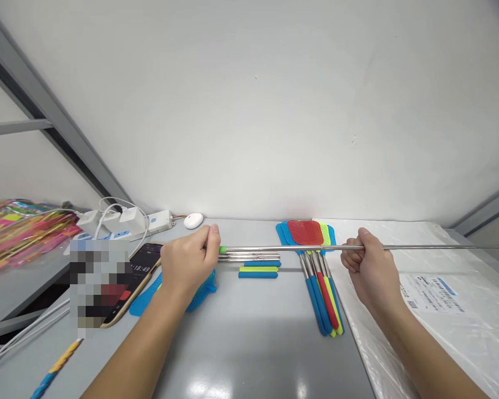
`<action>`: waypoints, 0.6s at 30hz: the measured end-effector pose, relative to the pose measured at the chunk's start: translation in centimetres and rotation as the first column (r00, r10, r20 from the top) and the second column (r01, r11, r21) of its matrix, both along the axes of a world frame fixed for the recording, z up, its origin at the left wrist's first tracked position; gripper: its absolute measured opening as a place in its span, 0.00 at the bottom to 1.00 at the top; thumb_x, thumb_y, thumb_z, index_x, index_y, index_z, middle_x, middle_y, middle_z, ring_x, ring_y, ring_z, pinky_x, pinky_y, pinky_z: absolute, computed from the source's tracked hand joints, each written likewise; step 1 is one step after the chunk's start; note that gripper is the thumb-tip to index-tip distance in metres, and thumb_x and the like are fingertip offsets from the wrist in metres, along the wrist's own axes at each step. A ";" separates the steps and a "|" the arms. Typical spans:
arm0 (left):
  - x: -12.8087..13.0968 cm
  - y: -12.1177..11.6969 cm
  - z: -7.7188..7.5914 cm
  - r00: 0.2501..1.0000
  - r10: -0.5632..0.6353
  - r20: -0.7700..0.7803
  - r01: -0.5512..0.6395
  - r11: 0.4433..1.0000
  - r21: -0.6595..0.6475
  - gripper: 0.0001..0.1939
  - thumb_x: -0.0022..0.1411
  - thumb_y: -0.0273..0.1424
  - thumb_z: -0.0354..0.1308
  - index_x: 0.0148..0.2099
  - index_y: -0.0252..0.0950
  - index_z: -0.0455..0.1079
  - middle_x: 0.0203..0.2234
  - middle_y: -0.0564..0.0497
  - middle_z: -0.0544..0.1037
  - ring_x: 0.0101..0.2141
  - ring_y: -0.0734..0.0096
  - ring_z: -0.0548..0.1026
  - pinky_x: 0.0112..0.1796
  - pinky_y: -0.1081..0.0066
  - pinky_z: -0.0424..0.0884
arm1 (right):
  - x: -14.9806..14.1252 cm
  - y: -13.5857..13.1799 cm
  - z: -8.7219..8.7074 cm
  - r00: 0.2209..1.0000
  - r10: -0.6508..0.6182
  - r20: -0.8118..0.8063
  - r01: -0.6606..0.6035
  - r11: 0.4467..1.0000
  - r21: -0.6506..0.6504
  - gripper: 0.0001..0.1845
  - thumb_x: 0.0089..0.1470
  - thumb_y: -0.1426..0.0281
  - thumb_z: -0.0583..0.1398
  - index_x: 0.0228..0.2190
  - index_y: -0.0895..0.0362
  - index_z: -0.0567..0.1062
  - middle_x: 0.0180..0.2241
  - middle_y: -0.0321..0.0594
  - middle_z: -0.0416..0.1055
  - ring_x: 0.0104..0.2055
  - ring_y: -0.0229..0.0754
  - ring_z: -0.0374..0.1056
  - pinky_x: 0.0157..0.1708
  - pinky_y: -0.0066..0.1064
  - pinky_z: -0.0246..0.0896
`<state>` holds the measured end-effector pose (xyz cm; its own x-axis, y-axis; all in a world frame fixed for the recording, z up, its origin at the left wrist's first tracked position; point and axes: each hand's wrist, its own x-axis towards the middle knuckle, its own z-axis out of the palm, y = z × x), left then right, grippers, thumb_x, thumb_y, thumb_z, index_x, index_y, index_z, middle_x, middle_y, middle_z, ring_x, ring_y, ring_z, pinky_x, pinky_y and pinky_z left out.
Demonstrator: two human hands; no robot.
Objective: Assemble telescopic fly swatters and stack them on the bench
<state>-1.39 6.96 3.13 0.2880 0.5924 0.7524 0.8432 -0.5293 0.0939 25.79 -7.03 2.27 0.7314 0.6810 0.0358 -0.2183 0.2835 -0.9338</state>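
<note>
A long thin metal rod (283, 248) runs level across the view, its sections stepping thinner to the right like a telescopic tube. My left hand (191, 257) is closed around its left end, where a bit of green shows beside the thumb. My right hand (370, 263) is closed around the rod farther right. Beneath the left hand lie blue mesh swatter heads (203, 292), partly hidden. Several metal rods (253, 257) and blue and yellow-green handle grips (258, 273) lie between the hands. Near the right hand is a bundle of fly swatters (321, 288) with coloured handles.
A phone (139, 271) and a power strip with white plugs (127, 221) stand at left, near a round white device (193, 220). Colourful bagged items (29, 233) lie farther left. A plastic-wrapped package (441, 332) with a label covers the right side. A wall rises behind.
</note>
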 end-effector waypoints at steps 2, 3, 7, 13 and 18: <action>1.1 -1.2 -0.4 0.999 -0.040 -0.021 0.041 0.999 0.031 0.22 0.66 0.34 0.48 0.19 0.37 0.56 0.10 0.56 0.58 0.15 0.75 0.55 0.22 0.71 0.45 | -0.8 -0.1 -0.5 0.999 0.019 0.028 -0.017 0.998 -0.053 0.25 0.58 0.60 0.57 0.18 0.53 0.51 0.17 0.27 0.42 0.20 0.33 0.39 0.20 0.31 0.38; 1.8 -2.0 -0.7 0.996 -0.083 -0.040 0.085 0.996 0.030 0.21 0.66 0.34 0.48 0.19 0.37 0.57 0.10 0.56 0.58 0.15 0.75 0.55 0.22 0.70 0.45 | -1.3 -0.2 -0.7 0.997 0.045 0.067 -0.038 0.995 -0.097 0.25 0.59 0.59 0.57 0.18 0.53 0.51 0.17 0.27 0.43 0.20 0.33 0.40 0.20 0.31 0.38; 3.8 -4.1 -1.6 0.950 -0.293 -0.110 0.286 0.956 -0.070 0.20 0.68 0.33 0.47 0.21 0.37 0.59 0.12 0.57 0.62 0.15 0.77 0.56 0.22 0.70 0.46 | -3.4 -0.7 -1.5 0.958 0.147 0.246 -0.092 0.970 -0.224 0.28 0.60 0.53 0.55 0.17 0.53 0.51 0.18 0.29 0.44 0.21 0.34 0.41 0.21 0.31 0.37; 3.3 -3.2 -1.7 0.962 -0.259 -0.089 0.252 0.964 -0.078 0.20 0.66 0.34 0.48 0.21 0.37 0.58 0.11 0.57 0.61 0.15 0.77 0.56 0.22 0.69 0.45 | -3.7 -0.4 -2.4 0.966 0.213 0.149 -0.178 0.959 -0.220 0.29 0.57 0.50 0.56 0.19 0.53 0.50 0.19 0.28 0.41 0.22 0.34 0.38 0.21 0.31 0.37; 2.2 -1.6 -1.3 0.974 -0.221 -0.053 0.215 0.972 -0.098 0.20 0.65 0.34 0.48 0.20 0.37 0.55 0.11 0.57 0.58 0.15 0.77 0.54 0.22 0.70 0.45 | -3.1 -0.4 -2.7 0.933 0.221 0.283 -0.163 0.963 -0.215 0.30 0.57 0.50 0.57 0.17 0.54 0.52 0.17 0.29 0.45 0.22 0.34 0.41 0.21 0.31 0.37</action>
<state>0.76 5.38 1.88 0.4625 0.5751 0.6748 0.7144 -0.6925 0.1005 22.70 -7.48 -0.40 0.5601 0.8231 0.0940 0.0485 0.0807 -0.9956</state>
